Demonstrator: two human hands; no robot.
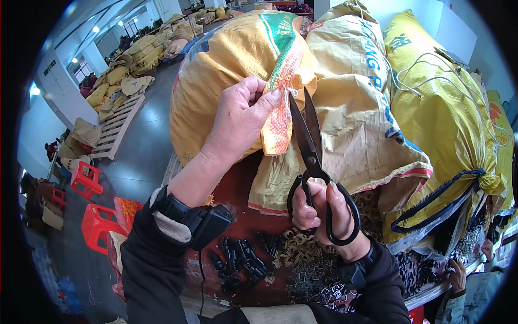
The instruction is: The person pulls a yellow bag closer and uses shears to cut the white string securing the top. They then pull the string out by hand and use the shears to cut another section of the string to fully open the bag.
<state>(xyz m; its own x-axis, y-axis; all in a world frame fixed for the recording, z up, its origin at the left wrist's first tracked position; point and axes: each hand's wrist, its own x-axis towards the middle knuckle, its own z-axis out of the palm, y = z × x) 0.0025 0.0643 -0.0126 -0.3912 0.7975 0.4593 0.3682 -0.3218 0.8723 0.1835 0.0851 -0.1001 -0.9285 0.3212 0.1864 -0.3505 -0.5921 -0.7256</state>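
Observation:
A large yellow woven sack (pixel 232 48) with a green and orange-red printed strip stands in front of me. My left hand (pixel 237 116) pinches the sack's orange-red edge (pixel 278 124), thumb on top, where a tuft of white thread shows. In my right hand (pixel 324 210) is a pair of black-handled scissors (pixel 310 143), fingers through the loops. Their dark blades point away from me and are spread apart, one tip right beside the thread and the pinched edge. I cannot tell whether the blade touches the thread.
A beige sack (pixel 345 108) and a bulging yellow sack (pixel 437 135) with a dark blue tie lean on the right. Black plastic parts (pixel 243 259) and small brass-coloured pieces (pixel 302 248) lie on the red tabletop. Red stools (pixel 100 227) stand left. Another person's hand (pixel 458 275) works at lower right.

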